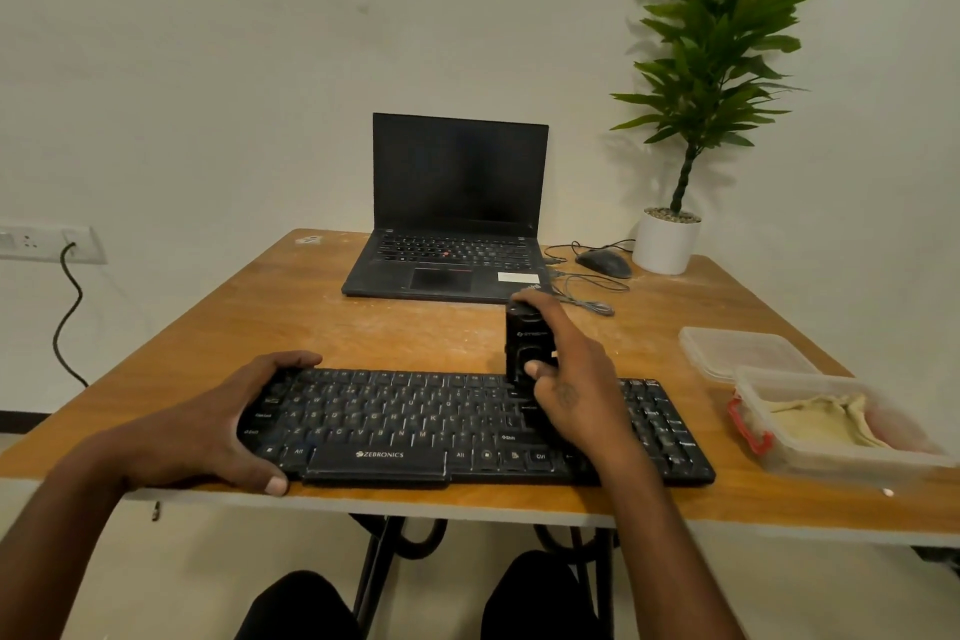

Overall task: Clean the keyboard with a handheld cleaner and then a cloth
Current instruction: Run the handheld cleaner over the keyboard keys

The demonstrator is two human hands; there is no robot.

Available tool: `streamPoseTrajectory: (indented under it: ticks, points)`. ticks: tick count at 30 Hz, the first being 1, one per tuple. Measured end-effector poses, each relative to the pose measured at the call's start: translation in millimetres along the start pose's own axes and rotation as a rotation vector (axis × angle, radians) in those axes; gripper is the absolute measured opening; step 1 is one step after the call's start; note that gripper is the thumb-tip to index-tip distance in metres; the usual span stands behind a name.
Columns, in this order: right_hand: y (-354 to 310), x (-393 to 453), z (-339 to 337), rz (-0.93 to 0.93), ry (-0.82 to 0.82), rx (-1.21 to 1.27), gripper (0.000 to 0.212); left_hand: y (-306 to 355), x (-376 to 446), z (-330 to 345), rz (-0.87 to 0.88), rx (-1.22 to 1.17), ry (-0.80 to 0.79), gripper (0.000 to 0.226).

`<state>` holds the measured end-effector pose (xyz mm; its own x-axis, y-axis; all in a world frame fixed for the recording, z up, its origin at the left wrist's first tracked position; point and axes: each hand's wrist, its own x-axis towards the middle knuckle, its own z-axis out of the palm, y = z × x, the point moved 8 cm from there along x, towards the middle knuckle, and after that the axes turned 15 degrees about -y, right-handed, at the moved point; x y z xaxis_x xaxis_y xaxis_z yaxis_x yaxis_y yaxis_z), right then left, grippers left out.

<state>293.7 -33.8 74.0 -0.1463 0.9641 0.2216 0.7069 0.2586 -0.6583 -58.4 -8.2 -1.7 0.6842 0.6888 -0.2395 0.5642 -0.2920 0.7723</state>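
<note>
1. The keyboard [467, 424], black with white legends and a brand name on its space bar, lay along the near edge of the wooden table [249, 327], at 6 o'clock from the laptop [452, 218].
2. The left hand [228, 426] gripped the keyboard's left end, fingers curled over the far edge and thumb pressed against the near edge.
3. The right hand [566, 374] held the handheld cleaner [527, 346] upright, its lower end down on the keys at the right of the main key block; the grip was closed around the black body, thumb on the near face and fingers wrapped round the far side and top.
4. The cloth [826, 424], pale and crumpled, sat in a clear plastic box [769, 452] at 3 o'clock from the keyboard, with the box's lid [737, 351] lying just beyond it.
5. At 2 o'clock from the laptop stood a potted plant [675, 229], with a dark mouse [605, 263] and its coiled cable between them.
</note>
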Motion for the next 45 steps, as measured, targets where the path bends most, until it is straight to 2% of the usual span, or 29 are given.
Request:
streamPoseTrajectory:
  ticks: [3, 8, 14, 19, 21, 28, 35, 42, 45]
  points:
    - [17.5, -12.1, -20.0, 0.004, 0.018, 0.122, 0.082, 0.2, 0.1, 0.0, 0.003, 0.001, -0.007, 0.132]
    - [41.7, -44.1, -54.1, 0.079, 0.172, 0.099, 0.080, -2.1, -0.1, -1.6, 0.007, 0.000, 0.009, 0.131]
    - [8.7, -32.9, -13.3, 0.055, 0.058, -0.001, 0.090, -1.0, 0.9, 0.2, -0.001, 0.005, -0.009, 0.130]
    - [6.2, -37.8, -12.5, 0.007, -0.001, 0.142, 0.088, 0.9, 0.2, 0.9, -0.005, -0.010, -0.015, 0.129]
    - [18.1, -47.9, -26.4, 0.016, 0.016, 0.221, 0.087, 2.5, 0.2, 1.3, 0.002, -0.013, -0.014, 0.129]
    - [36.9, -79.4, -51.6, 0.033, 0.137, 0.249, 0.080, -0.2, 0.8, -0.7, 0.016, -0.008, 0.001, 0.130]
    - [-1.1, -65.2, -5.4, -0.014, -0.018, 0.138, 0.093, -2.4, 2.0, -1.8, 0.020, 0.000, 0.003, 0.130]
    - [31.6, -104.9, -50.5, -0.015, 0.065, 0.302, 0.084, -7.8, 4.7, -5.0, 0.041, -0.018, 0.013, 0.128]
    - [44.4, -114.1, -61.1, 0.025, 0.118, 0.232, 0.088, -10.4, 5.7, -6.1, 0.044, -0.017, 0.025, 0.127]
